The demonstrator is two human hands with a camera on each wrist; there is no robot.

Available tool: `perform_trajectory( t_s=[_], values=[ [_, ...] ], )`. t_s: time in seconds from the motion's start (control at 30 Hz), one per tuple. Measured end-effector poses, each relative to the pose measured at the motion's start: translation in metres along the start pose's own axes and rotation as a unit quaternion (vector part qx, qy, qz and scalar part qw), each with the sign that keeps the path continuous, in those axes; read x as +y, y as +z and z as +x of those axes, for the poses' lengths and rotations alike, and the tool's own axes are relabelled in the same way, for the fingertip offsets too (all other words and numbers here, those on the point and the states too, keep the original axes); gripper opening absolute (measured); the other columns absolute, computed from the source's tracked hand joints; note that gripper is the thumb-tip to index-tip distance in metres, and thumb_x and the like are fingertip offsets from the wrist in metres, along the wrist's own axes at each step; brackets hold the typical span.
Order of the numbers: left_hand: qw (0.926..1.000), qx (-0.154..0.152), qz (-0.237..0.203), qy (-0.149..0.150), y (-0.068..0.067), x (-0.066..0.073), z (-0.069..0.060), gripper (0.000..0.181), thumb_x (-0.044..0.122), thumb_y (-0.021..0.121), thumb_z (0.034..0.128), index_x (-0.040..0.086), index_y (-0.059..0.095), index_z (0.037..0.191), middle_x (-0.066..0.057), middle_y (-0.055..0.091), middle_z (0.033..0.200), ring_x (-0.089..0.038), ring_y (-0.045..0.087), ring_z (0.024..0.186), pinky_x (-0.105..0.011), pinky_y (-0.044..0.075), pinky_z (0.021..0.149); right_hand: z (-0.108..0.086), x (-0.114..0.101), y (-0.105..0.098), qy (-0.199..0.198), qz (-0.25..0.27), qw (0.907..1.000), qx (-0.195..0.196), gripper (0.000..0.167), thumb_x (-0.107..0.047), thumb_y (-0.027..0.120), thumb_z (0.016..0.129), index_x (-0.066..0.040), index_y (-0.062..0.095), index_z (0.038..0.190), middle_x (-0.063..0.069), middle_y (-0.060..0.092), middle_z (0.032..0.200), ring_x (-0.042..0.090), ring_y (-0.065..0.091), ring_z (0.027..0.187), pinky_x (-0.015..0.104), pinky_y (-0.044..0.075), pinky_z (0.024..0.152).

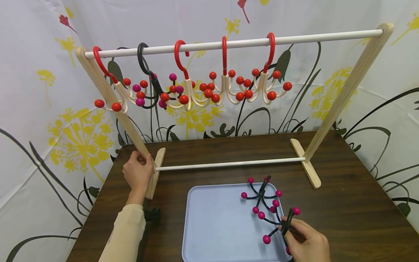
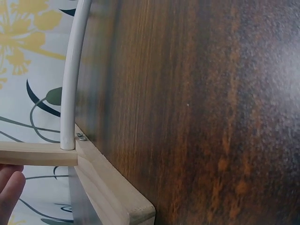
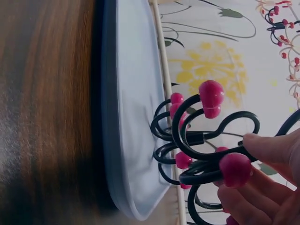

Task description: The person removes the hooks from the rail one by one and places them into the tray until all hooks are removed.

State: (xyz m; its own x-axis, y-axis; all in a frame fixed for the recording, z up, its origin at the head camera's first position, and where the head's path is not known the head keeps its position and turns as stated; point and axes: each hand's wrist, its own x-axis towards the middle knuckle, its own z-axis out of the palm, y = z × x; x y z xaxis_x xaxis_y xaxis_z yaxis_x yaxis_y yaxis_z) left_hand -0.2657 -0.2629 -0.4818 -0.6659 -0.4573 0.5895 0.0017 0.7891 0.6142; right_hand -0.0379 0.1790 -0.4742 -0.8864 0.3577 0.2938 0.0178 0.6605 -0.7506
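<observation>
My right hand pinches a black hook rack with magenta balls over the tray's right edge; the right wrist view shows thumb and fingers on its black stem. A second black rack lies in the light blue tray, close beside the held one. My left hand grips the lower part of the stand's left wooden post; only its fingertips show in the left wrist view. From the white top rod hang several racks, cream ones with red hooks and a black one.
The stand's wooden feet rest on the dark brown table, joined by a lower white rod. Behind stands a white curtain with yellow and dark plant prints. A black band is at my left wrist.
</observation>
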Motion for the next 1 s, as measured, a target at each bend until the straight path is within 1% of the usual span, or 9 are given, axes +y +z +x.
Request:
perform_trajectory(
  t_s=[0.13, 0.27, 0.33, 0.47, 0.57, 0.67, 0.83, 1.0],
  values=[
    [1.0, 0.002, -0.001, -0.001, 0.0, -0.001, 0.0, 0.022, 0.025, 0.071, 0.0871, 0.005, 0.064, 0.087, -0.013, 0.069, 0.074, -0.037, 0.063, 0.067, -0.053, 0.042, 0.062, 0.004, -0.001, 0.001, 0.007, -0.022, 0.9995, 0.021, 0.028, 0.006, 0.083, 0.068, -0.009, 0.079, 0.091, 0.003, 0.074, 0.086, 0.009, 0.069, 0.065, 0.011, 0.047, 0.058],
    [1.0, 0.005, -0.001, -0.004, 0.0, -0.001, 0.0, 0.022, 0.026, 0.071, 0.0871, 0.005, 0.064, 0.087, -0.013, 0.069, 0.074, -0.037, 0.063, 0.067, -0.053, 0.042, 0.063, 0.008, -0.001, 0.006, 0.013, -0.033, 0.9993, 0.015, 0.024, 0.001, 0.084, 0.07, -0.007, 0.079, 0.092, 0.008, 0.075, 0.086, 0.017, 0.072, 0.066, 0.014, 0.048, 0.056],
    [1.0, 0.002, 0.001, -0.005, 0.0, -0.001, 0.0, 0.022, 0.026, 0.07, 0.0873, 0.005, 0.063, 0.087, -0.013, 0.069, 0.074, -0.037, 0.063, 0.067, -0.053, 0.042, 0.063, 0.01, 0.0, 0.008, 0.006, -0.042, 0.999, 0.016, 0.023, -0.001, 0.084, 0.069, -0.008, 0.079, 0.09, 0.007, 0.075, 0.081, 0.018, 0.072, 0.065, 0.018, 0.05, 0.054],
    [1.0, -0.002, 0.001, -0.003, 0.001, 0.0, 0.0, 0.022, 0.026, 0.07, 0.0877, 0.005, 0.063, 0.087, -0.013, 0.069, 0.074, -0.037, 0.063, 0.067, -0.053, 0.042, 0.063, 0.011, 0.002, 0.013, -0.023, -0.06, 0.9977, 0.021, 0.021, -0.003, 0.086, 0.066, -0.01, 0.079, 0.085, 0.004, 0.073, 0.072, 0.019, 0.071, 0.063, 0.032, 0.051, 0.056],
    [1.0, -0.001, 0.0, -0.001, 0.001, 0.0, 0.0, 0.022, 0.026, 0.07, 0.0878, 0.004, 0.063, 0.086, -0.013, 0.069, 0.073, -0.036, 0.062, 0.066, -0.052, 0.042, 0.062, 0.012, 0.002, 0.016, -0.035, -0.07, 0.9968, 0.015, 0.021, -0.006, 0.087, 0.066, -0.011, 0.079, 0.085, 0.004, 0.074, 0.073, 0.026, 0.071, 0.067, 0.042, 0.05, 0.059],
    [1.0, 0.002, 0.0, 0.001, 0.001, -0.001, 0.0, 0.023, 0.026, 0.07, 0.0877, 0.005, 0.063, 0.086, -0.013, 0.068, 0.072, -0.035, 0.062, 0.065, -0.052, 0.041, 0.061, 0.013, 0.001, 0.019, -0.035, -0.081, 0.9961, 0.003, 0.021, -0.008, 0.086, 0.067, -0.011, 0.079, 0.087, 0.005, 0.074, 0.076, 0.033, 0.071, 0.073, 0.048, 0.05, 0.061],
    [1.0, 0.003, -0.001, 0.004, 0.001, -0.001, 0.0, 0.023, 0.026, 0.07, 0.0876, 0.005, 0.063, 0.086, -0.013, 0.068, 0.073, -0.036, 0.062, 0.065, -0.053, 0.042, 0.062, 0.017, -0.002, 0.022, -0.025, -0.096, 0.9949, -0.017, 0.02, -0.01, 0.085, 0.071, -0.012, 0.079, 0.09, 0.006, 0.075, 0.08, 0.036, 0.07, 0.079, 0.051, 0.05, 0.064],
    [1.0, 0.001, -0.001, 0.002, 0.001, -0.001, 0.0, 0.023, 0.026, 0.071, 0.0875, 0.005, 0.063, 0.086, -0.013, 0.069, 0.073, -0.036, 0.063, 0.065, -0.053, 0.042, 0.062, 0.019, -0.006, 0.025, 0.001, -0.099, 0.9941, -0.045, 0.021, -0.013, 0.084, 0.075, -0.013, 0.079, 0.096, 0.005, 0.075, 0.087, 0.035, 0.07, 0.087, 0.051, 0.049, 0.069]
  ],
)
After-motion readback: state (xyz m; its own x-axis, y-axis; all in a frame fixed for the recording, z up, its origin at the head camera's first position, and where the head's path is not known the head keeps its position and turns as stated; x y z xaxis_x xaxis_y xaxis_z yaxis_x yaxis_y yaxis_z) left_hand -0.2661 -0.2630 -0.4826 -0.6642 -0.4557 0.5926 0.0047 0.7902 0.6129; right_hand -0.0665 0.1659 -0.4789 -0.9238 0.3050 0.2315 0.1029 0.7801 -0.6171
